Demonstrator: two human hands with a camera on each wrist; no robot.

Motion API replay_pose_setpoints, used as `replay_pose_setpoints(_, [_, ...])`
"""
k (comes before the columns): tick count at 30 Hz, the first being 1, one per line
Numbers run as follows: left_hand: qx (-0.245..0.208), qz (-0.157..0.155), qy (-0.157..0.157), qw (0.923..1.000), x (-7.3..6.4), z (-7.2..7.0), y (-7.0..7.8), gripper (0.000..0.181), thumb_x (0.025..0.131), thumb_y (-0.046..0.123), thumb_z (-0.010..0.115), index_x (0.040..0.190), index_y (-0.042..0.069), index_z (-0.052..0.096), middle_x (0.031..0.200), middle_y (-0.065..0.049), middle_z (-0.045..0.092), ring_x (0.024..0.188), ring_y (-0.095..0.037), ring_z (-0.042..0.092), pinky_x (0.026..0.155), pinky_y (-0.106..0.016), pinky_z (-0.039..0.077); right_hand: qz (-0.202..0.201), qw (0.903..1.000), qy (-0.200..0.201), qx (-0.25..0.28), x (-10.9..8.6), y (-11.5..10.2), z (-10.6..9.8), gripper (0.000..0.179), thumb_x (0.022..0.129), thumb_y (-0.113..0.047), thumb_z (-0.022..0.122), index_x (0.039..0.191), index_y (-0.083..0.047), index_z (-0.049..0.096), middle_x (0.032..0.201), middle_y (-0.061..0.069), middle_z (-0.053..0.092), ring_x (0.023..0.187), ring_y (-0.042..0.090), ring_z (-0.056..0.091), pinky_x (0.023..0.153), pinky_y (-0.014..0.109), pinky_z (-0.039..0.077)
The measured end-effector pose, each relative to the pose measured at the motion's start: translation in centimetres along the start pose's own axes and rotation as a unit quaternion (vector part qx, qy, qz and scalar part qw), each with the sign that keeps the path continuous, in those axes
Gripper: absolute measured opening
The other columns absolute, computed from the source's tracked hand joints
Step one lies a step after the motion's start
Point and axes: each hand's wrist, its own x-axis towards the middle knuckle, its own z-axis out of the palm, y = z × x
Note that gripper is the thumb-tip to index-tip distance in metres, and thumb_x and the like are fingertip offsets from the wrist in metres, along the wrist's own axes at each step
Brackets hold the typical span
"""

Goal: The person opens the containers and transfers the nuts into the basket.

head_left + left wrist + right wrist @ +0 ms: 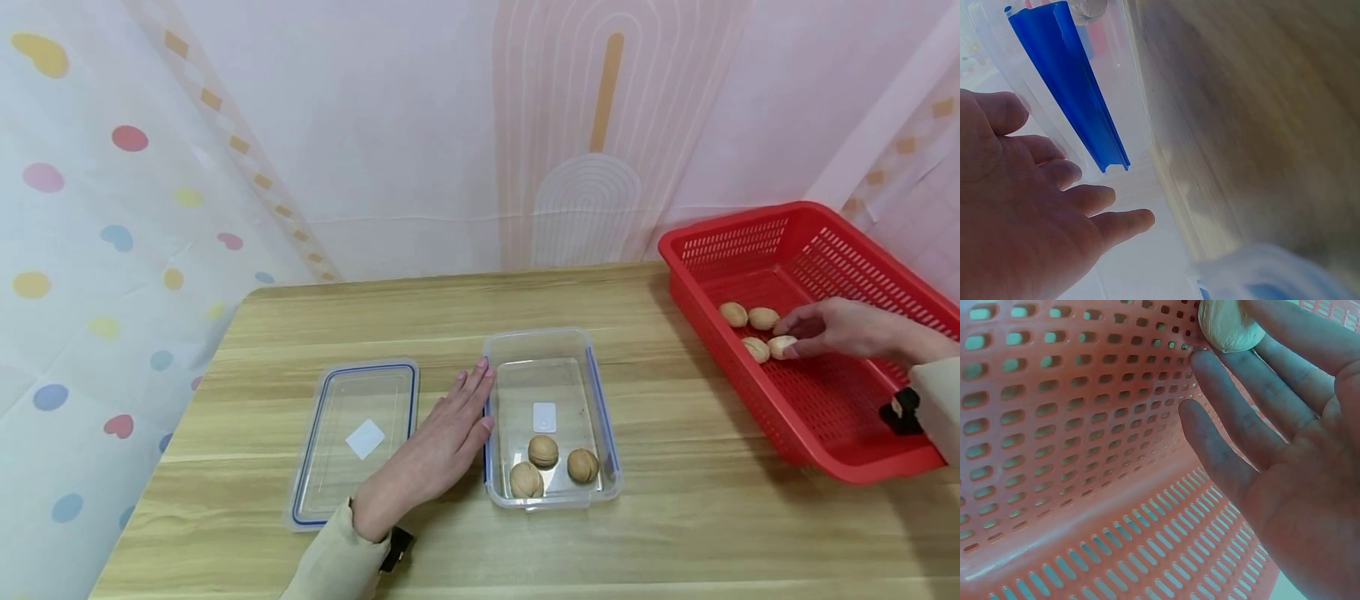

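Note:
My left hand rests with extended fingers against the left wall of a clear plastic food container. Three walnuts sit at the near end of that container. In the left wrist view its blue side clip hangs beside the fingers. Over in the red basket, my right hand pinches a walnut between thumb and fingers. Several more walnuts lie close by on the basket floor. The right wrist view shows the pinched walnut at the fingertips.
A clear lid with a blue seal and a white label lies on the wooden table, left of the container. The basket's slotted walls rise around my right hand. A patterned cloth hangs behind the table.

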Motion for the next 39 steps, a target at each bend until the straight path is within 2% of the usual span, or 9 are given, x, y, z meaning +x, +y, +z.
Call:
replay_pose_setpoints(3, [-0.001,0.0,0.0,1.0,0.0,0.0,0.0,0.06,0.114,0.028,0.037,0.165,0.005,0.016,0.173,-0.006,0.004,0.157,-0.04,0.011,0.122,-0.064,0.019,-0.002,1.0,0.002,0.0,0.0,0.0,0.1,0.033,0.094,-0.014,0.077,0.119,0.005,0.07,0.115,0.019,0.072,0.092,-0.001,0.06,0.076,0.02,0.053])
replay_pose_setpoints(7, [0.0,0.0,0.0,1.0,0.0,0.0,-0.1,0.06,0.114,0.028,0.038,0.165,0.005,0.016,0.173,-0.006,0.003,0.157,-0.04,0.011,0.122,-0.064,0.019,0.002,1.0,-0.003,0.0,-0.1,-0.2,0.0,0.037,0.094,-0.018,0.077,0.122,0.005,0.069,0.117,0.02,0.071,0.099,0.014,0.064,0.077,0.023,0.054])
replay_pose_setpoints(14, [-0.002,0.0,0.0,1.0,0.0,0.1,-0.1,0.06,0.114,0.028,0.038,0.165,0.005,0.016,0.173,-0.006,0.004,0.157,-0.04,0.011,0.122,-0.064,0.019,0.012,0.9999,-0.012,0.002,-0.4,-1.0,-0.3,0.049,0.096,-0.025,0.076,0.13,0.009,0.064,0.123,0.028,0.067,0.11,0.039,0.063,0.09,0.055,0.056])
replay_pose_setpoints(17, [-0.002,0.001,0.0,1.0,0.0,0.1,-0.2,0.06,0.114,0.028,0.038,0.165,0.005,0.016,0.173,-0.005,0.003,0.156,-0.041,0.011,0.121,-0.064,0.019,0.024,0.9996,-0.012,-0.009,-0.5,-1.7,-0.6,0.057,0.095,-0.029,0.077,0.132,0.011,0.062,0.123,0.031,0.067,0.11,0.042,0.064,0.091,0.061,0.055])
replay_pose_setpoints(23, [-0.002,0.002,-0.001,1.0,0.1,0.1,-0.2,0.06,0.114,0.028,0.038,0.165,0.005,0.016,0.172,-0.005,0.003,0.156,-0.041,0.011,0.121,-0.064,0.019,0.05,0.9981,-0.018,-0.03,-1.2,-2.9,-1.2,0.066,0.093,-0.036,0.078,0.133,0.014,0.059,0.116,0.028,0.069,0.101,0.037,0.065,0.083,0.058,0.059])
replay_pose_setpoints(25, [0.0,0.001,-0.001,1.0,0.1,0.1,-0.2,0.06,0.114,0.028,0.038,0.165,0.005,0.016,0.173,-0.005,0.003,0.156,-0.041,0.011,0.121,-0.064,0.019,0.046,0.9974,-0.005,-0.056,-1.6,-3.3,-1.4,0.066,0.093,-0.037,0.078,0.132,0.012,0.06,0.114,0.027,0.07,0.099,0.035,0.065,0.081,0.058,0.058])
replay_pose_setpoints(31, [0.0,0.001,-0.003,1.0,0.2,0.0,-0.2,0.06,0.114,0.029,0.037,0.165,0.006,0.016,0.172,-0.005,0.003,0.156,-0.04,0.012,0.122,-0.063,0.019,0.043,0.9911,0.053,-0.114,-3.2,-4.4,-2.2,0.06,0.098,-0.035,0.072,0.133,0.012,0.06,0.119,0.036,0.065,0.096,0.039,0.064,0.078,0.059,0.058])
replay_pose_setpoints(37, [0.002,-0.007,-0.013,0.9999,0.1,-0.1,-0.3,0.06,0.114,0.031,0.036,0.165,0.009,0.013,0.172,-0.002,0.001,0.157,-0.038,0.01,0.123,-0.061,0.019,0.048,0.9869,0.104,-0.113,-4.6,-5.8,-2.5,0.062,0.1,-0.037,0.068,0.135,0.013,0.057,0.122,0.04,0.062,0.098,0.048,0.064,0.079,0.063,0.057])
replay_pose_setpoints(39, [0.003,-0.008,-0.015,0.9999,0.1,-0.1,-0.3,0.06,0.114,0.032,0.036,0.165,0.009,0.013,0.172,-0.002,0.001,0.157,-0.037,0.01,0.123,-0.061,0.019,0.044,0.9854,0.125,-0.107,-5.0,-6.2,-2.3,0.061,0.1,-0.034,0.07,0.135,0.013,0.058,0.119,0.039,0.064,0.096,0.047,0.063,0.076,0.058,0.058])
